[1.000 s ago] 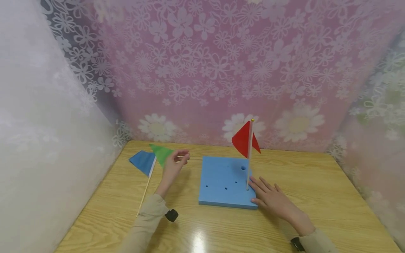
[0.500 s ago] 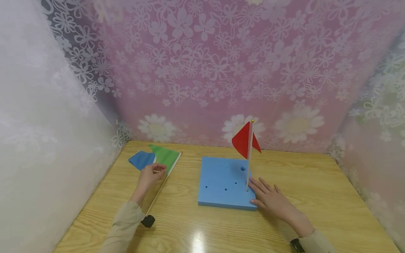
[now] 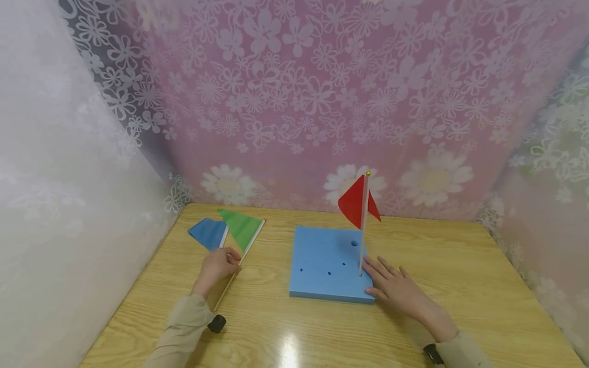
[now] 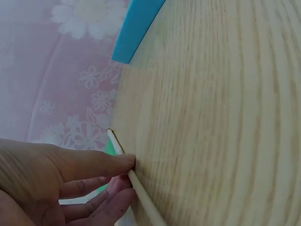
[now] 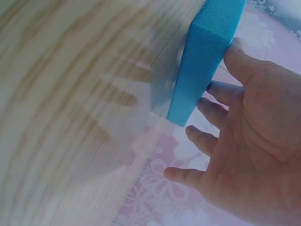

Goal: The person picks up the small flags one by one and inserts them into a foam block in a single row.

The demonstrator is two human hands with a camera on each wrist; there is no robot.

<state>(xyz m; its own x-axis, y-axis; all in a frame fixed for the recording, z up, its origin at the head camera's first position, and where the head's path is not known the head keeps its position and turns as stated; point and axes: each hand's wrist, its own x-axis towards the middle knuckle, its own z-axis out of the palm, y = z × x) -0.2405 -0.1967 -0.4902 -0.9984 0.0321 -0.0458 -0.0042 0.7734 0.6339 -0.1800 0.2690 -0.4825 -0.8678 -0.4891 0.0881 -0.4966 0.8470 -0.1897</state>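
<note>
My left hand (image 3: pixel 218 268) has its thumb and fingertips on the thin wooden stick (image 4: pixel 146 202) of a green triangular flag (image 3: pixel 241 227), just below the cloth. That flag lies slanted on the table at the left. Partly behind the hand is a blue flag (image 3: pixel 208 233), its stick mostly hidden. My right hand (image 3: pixel 398 291) is spread, its fingers touching the right edge of a light blue foam block (image 3: pixel 313 255). Upright in a hole near that edge stands a red flag (image 3: pixel 353 203) with a gold ball tip. In the right wrist view, straight fingers meet the block's side (image 5: pixel 200 70).
Several holes (image 3: pixel 329 273) dot the top of the block, one of them larger. The wooden table (image 3: pixel 257 327) runs back to a pink floral curtain (image 3: pixel 294 102), with pale fabric (image 3: pixel 69 204) along the left side.
My left hand has moved left and down from beside the green flag's tip end onto its stick. The right hand, block and red flag have stayed in place.
</note>
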